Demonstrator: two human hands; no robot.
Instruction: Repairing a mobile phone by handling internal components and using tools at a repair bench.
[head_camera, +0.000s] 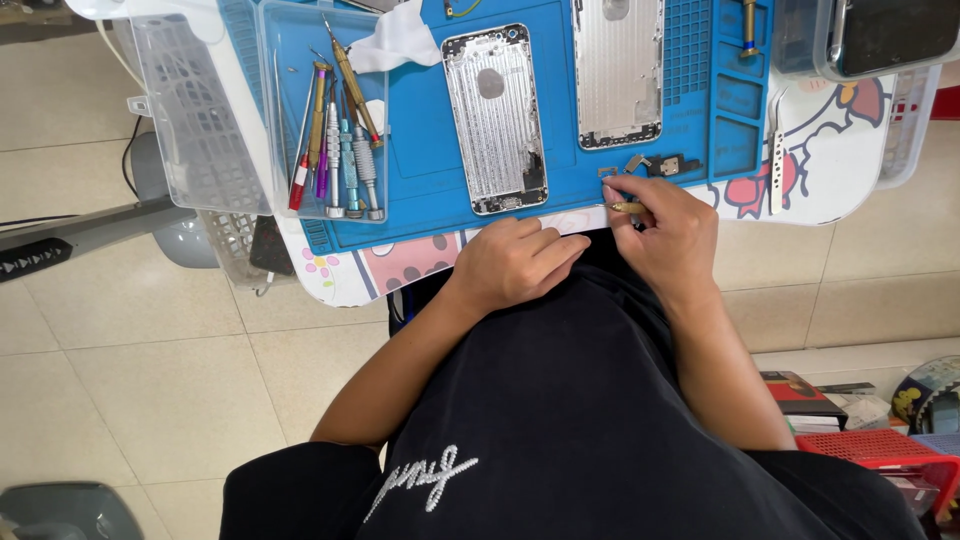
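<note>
Two hands rest at the near edge of the worktop (830, 180), close together above the person's lap. The right hand (668, 232) has its grip closed around a small tool (626, 207) with a brass-coloured end, held like a pen so the tip points at tiny metal parts (660, 165) on the blue mat (430, 160); this low hold probably keeps the tip steady. The left hand (515, 262) lies loosely curled on the worktop edge and holds nothing, I think as a support beside the other hand. Just beyond the left hand, a silver phone shell (495, 115) lies open side up on the mat, and a second shell (618, 70) lies to its right. Left of them, a clear tray (280, 110) keeps several screwdrivers (340, 140) together, within easy reach.
</note>
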